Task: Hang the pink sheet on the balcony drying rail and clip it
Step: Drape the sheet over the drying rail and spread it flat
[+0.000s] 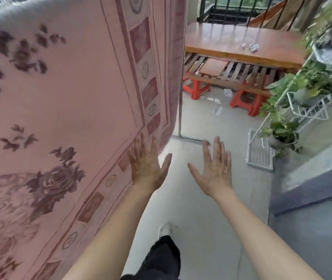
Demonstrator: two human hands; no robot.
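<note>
grey floor (211, 199) | wooden bench (231, 41) on red stools (196, 88) | plant rack (306, 110) right

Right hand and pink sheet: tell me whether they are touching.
Apart. The head view shows the right hand open, with grey floor visible between it and the edge of the pink sheet.

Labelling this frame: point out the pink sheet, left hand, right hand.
pink sheet (70, 98), head view, plain middle of cloth.
left hand (145, 168), head view, back of hand.
right hand (216, 170), head view, back of hand.
</note>
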